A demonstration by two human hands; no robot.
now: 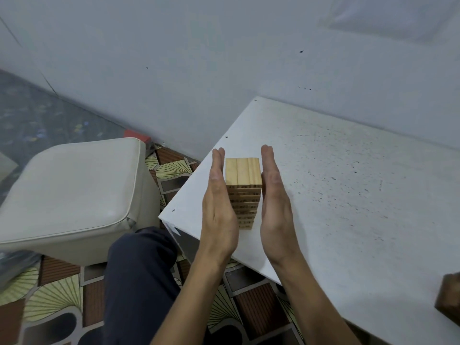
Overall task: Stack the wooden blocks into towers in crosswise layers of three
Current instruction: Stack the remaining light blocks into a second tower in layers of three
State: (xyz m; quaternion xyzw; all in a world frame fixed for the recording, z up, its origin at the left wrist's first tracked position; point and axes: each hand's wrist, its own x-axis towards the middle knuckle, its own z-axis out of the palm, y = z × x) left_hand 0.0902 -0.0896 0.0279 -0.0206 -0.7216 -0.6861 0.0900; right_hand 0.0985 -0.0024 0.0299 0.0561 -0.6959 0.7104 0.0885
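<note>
A tall tower of light wooden blocks (pixel 244 178) stands near the left corner of the white table (pixel 348 195). Its top layer shows three blocks side by side, and several layers below alternate in direction. My left hand (pixel 217 200) lies flat with straight fingers along the tower's left side. My right hand (pixel 273 197) lies flat along its right side. Both palms face the tower and appear to touch or nearly touch it. The lower left part of the tower is hidden behind my left hand.
A cream cushioned stool (pixel 72 192) stands left of the table, close to its corner. My knee in dark trousers (pixel 142 270) is below the table edge. A dark brown object (pixel 449 297) sits at the right frame edge. A grey wall runs behind the table.
</note>
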